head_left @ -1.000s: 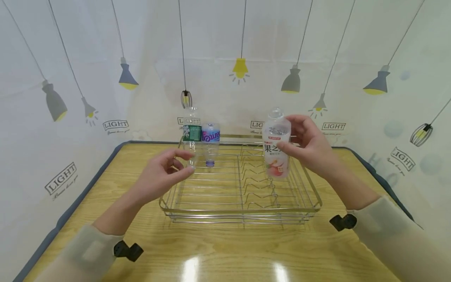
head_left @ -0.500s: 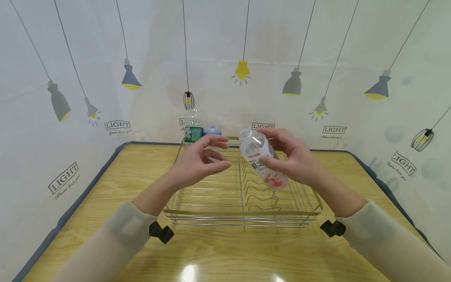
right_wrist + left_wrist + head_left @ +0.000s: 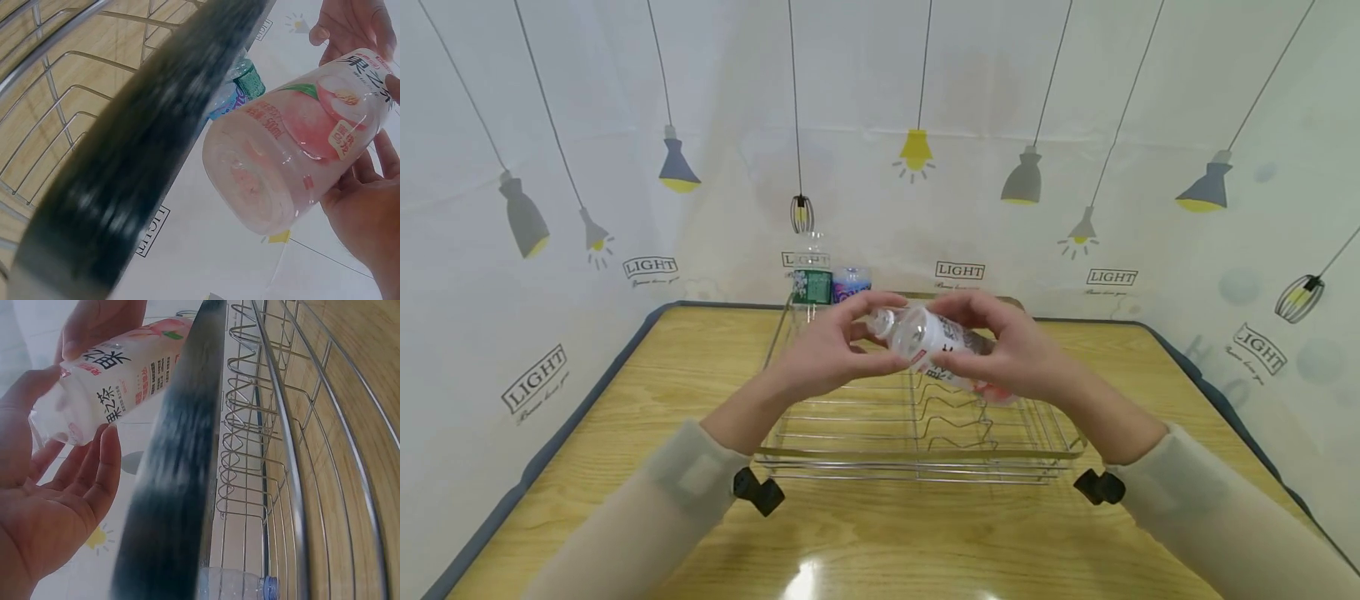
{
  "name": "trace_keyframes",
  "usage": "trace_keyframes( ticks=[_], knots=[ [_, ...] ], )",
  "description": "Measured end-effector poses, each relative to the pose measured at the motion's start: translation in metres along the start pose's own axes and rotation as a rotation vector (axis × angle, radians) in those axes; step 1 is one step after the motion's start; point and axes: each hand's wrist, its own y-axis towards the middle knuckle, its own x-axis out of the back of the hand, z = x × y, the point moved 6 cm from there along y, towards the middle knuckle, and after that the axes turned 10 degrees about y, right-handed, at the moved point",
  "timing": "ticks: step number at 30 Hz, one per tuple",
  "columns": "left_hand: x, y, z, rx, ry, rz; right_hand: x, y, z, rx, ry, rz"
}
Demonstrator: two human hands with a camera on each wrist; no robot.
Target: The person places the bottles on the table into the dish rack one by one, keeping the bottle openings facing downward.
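Note:
A clear plastic bottle (image 3: 951,342) with a white peach-drink label is held above the wire rack, tilted with its neck to the left. My right hand (image 3: 1011,346) grips it around the labelled middle. My left hand (image 3: 827,346) curls about its neck and shoulder; in the left wrist view the thumb and fingers of the left hand (image 3: 56,512) meet the bottle on opposite sides. The base of the peach-drink bottle (image 3: 250,181) faces the right wrist camera. Part of the neck is hidden behind left-hand fingers in the head view.
The metal dish rack (image 3: 917,456) stands on the wooden table (image 3: 880,533). At its back left are a green-labelled bottle (image 3: 812,286) and a purple-and-blue-labelled bottle (image 3: 852,285), the latter partly hidden by the left hand. A printed curtain (image 3: 865,167) closes off the back.
The right hand has brought the peach-drink bottle left and tipped it from upright toward lying flat. The left hand has moved right and taken hold of the neck end.

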Motion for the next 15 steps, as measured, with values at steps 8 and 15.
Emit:
trace_keyframes(
  ticks=[8,15],
  knots=[
    [-0.004,-0.003,0.004,0.009,0.073,-0.016,-0.004,0.000,-0.001,0.041,-0.052,0.027],
    [-0.002,-0.005,0.013,0.022,0.037,-0.042,0.005,-0.007,-0.008,0.037,-0.103,0.010]
  ],
)
